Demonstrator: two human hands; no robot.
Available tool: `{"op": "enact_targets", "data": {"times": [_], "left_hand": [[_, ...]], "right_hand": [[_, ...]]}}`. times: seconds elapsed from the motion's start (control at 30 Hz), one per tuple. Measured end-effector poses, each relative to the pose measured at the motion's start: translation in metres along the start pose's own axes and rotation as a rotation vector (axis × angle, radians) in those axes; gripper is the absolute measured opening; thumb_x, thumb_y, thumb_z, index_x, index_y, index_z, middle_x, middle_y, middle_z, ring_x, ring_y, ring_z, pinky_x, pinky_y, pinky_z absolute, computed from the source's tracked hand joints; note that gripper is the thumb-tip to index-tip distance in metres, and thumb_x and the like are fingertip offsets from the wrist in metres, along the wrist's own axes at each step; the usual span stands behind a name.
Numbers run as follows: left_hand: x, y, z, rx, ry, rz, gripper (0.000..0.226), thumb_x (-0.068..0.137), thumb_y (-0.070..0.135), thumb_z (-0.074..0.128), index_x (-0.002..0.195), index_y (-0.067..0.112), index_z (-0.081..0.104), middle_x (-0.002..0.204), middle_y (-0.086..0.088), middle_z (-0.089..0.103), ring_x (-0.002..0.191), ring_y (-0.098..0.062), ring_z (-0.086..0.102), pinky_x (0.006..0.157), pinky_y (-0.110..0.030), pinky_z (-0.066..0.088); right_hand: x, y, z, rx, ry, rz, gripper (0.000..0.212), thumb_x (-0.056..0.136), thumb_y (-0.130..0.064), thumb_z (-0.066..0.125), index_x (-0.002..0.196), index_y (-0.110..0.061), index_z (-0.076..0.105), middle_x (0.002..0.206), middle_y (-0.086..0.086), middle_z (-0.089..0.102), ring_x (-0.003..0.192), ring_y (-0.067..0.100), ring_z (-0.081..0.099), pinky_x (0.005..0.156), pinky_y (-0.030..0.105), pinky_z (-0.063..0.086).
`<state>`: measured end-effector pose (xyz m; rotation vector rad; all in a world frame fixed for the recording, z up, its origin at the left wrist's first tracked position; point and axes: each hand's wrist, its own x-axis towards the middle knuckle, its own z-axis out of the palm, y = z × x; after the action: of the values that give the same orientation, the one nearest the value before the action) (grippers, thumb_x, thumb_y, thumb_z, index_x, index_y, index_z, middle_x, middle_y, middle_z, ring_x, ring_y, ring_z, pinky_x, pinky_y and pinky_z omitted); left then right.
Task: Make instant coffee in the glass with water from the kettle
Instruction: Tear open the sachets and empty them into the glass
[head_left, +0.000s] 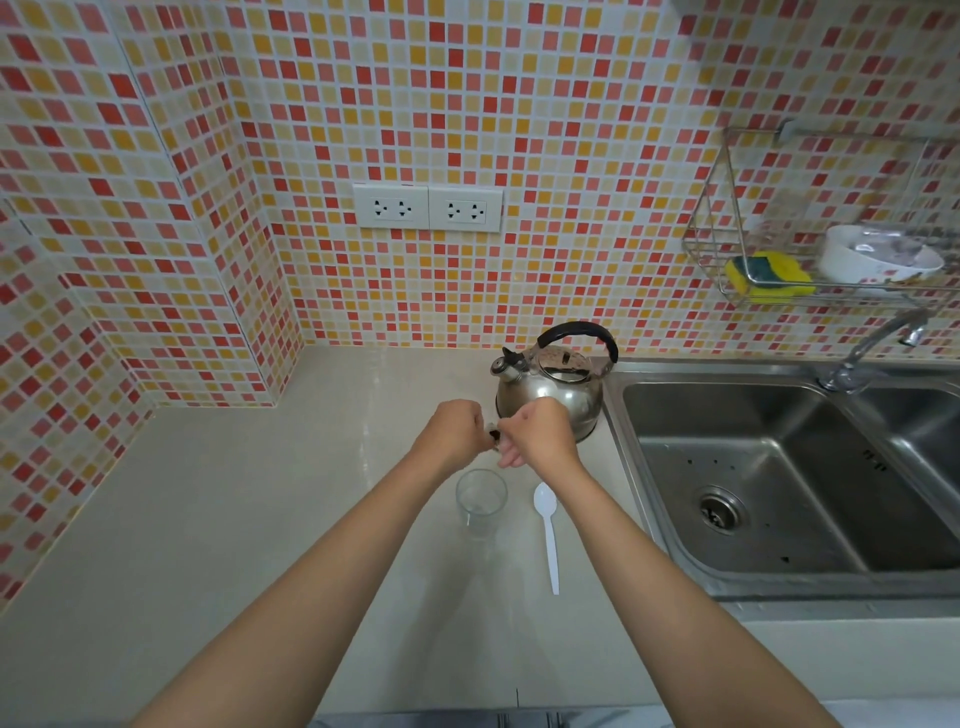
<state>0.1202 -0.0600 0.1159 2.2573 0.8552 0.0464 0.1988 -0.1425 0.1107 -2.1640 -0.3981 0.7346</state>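
An empty clear glass (481, 500) stands on the beige counter (218, 519). Just above and behind it, my left hand (460, 428) and my right hand (540, 434) meet, both pinching a small dark coffee sachet (493, 434) that my fingers mostly hide. A white plastic spoon (548, 530) lies to the right of the glass, bowl pointing away from me. The steel kettle (553, 384) with a black handle stands behind my hands, next to the sink.
A steel double sink (779, 467) with a tap (878, 353) fills the right side. A wire rack (810, 260) on the tiled wall holds a yellow sponge and a white bowl. Two wall sockets (428, 208) sit above the counter.
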Motion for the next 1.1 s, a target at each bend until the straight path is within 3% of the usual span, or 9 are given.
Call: {"op": "enact_targets", "data": {"times": [0.1,0.3,0.4,0.47,0.57,0.67,0.77,0.97,1.1], "left_hand": [[-0.006,0.006,0.003,0.059,0.08,0.028,0.014,0.082,0.014,0.06,0.073,0.009,0.051,0.075,-0.007,0.054,0.069,-0.024,0.05,0.057,-0.029,0.037],[-0.01,0.006,0.009,-0.143,0.151,0.078,0.017,0.082,0.01,0.064,0.095,0.011,0.053,0.084,-0.011,0.066,0.077,-0.028,0.064,0.067,-0.041,0.053],[-0.01,0.001,0.009,0.11,0.25,0.142,0.02,0.083,0.017,0.063,0.1,0.015,0.054,0.084,-0.008,0.068,0.075,-0.025,0.062,0.055,-0.034,0.044],[-0.01,-0.001,0.007,0.308,0.341,0.256,0.02,0.084,0.019,0.06,0.103,0.017,0.057,0.091,-0.004,0.067,0.084,-0.023,0.058,0.057,-0.03,0.04],[-0.009,-0.012,0.008,0.343,0.284,0.553,0.025,0.085,0.012,0.056,0.107,0.019,0.067,0.102,0.001,0.069,0.101,-0.02,0.057,0.079,-0.034,0.048],[-0.013,-0.024,0.008,0.097,0.215,0.581,0.031,0.087,0.02,0.058,0.118,0.024,0.067,0.109,0.004,0.07,0.104,-0.011,0.057,0.09,-0.029,0.049],[-0.016,-0.031,0.012,0.043,0.211,0.578,0.052,0.078,0.04,0.073,0.126,0.025,0.06,0.116,0.008,0.066,0.108,-0.008,0.056,0.092,-0.025,0.047],[-0.019,-0.034,0.018,0.108,0.349,0.594,0.055,0.076,0.029,0.077,0.127,0.015,0.06,0.117,-0.002,0.066,0.107,-0.017,0.059,0.088,-0.022,0.044],[-0.021,-0.034,0.018,0.086,0.362,0.603,0.053,0.078,0.028,0.076,0.127,0.014,0.061,0.112,-0.003,0.067,0.103,-0.017,0.06,0.084,-0.019,0.043]], "right_hand": [[0.0,0.004,-0.001,-0.112,0.104,-0.087,0.022,0.081,-0.014,0.057,0.066,0.0,0.064,0.057,0.016,0.068,0.044,0.021,0.065,0.064,0.037,0.059],[0.001,0.003,0.0,-0.232,0.111,-0.115,0.028,0.087,-0.02,0.057,0.067,-0.003,0.067,0.051,0.004,0.066,0.047,0.016,0.067,0.055,0.029,0.055],[0.001,0.001,0.001,-0.429,0.141,-0.139,0.02,0.085,-0.021,0.06,0.074,-0.005,0.062,0.068,0.011,0.072,0.066,0.024,0.07,0.062,0.031,0.056],[0.0,0.0,-0.001,-0.511,0.171,-0.174,0.023,0.082,-0.024,0.064,0.066,-0.01,0.055,0.07,0.011,0.071,0.07,0.025,0.069,0.063,0.031,0.056],[0.004,-0.001,-0.009,-0.411,0.106,-0.123,0.024,0.08,-0.019,0.062,0.059,-0.009,0.055,0.055,0.008,0.067,0.058,0.021,0.07,0.057,0.027,0.054],[0.009,-0.007,-0.019,-0.21,-0.019,-0.026,0.029,0.086,-0.02,0.058,0.062,-0.005,0.059,0.049,0.005,0.065,0.046,0.018,0.067,0.054,0.027,0.055],[0.008,-0.013,-0.025,-0.146,-0.101,0.052,0.027,0.091,-0.021,0.056,0.069,-0.006,0.058,0.055,0.003,0.063,0.034,0.011,0.059,0.048,0.023,0.048],[0.009,-0.009,-0.022,-0.162,-0.053,0.017,0.015,0.081,-0.017,0.062,0.072,-0.007,0.067,0.05,-0.001,0.068,0.047,0.014,0.068,0.056,0.026,0.051],[0.008,-0.011,-0.022,-0.183,-0.071,0.019,0.013,0.078,-0.021,0.066,0.074,-0.01,0.07,0.046,-0.01,0.067,0.045,0.008,0.067,0.053,0.024,0.044]]}}
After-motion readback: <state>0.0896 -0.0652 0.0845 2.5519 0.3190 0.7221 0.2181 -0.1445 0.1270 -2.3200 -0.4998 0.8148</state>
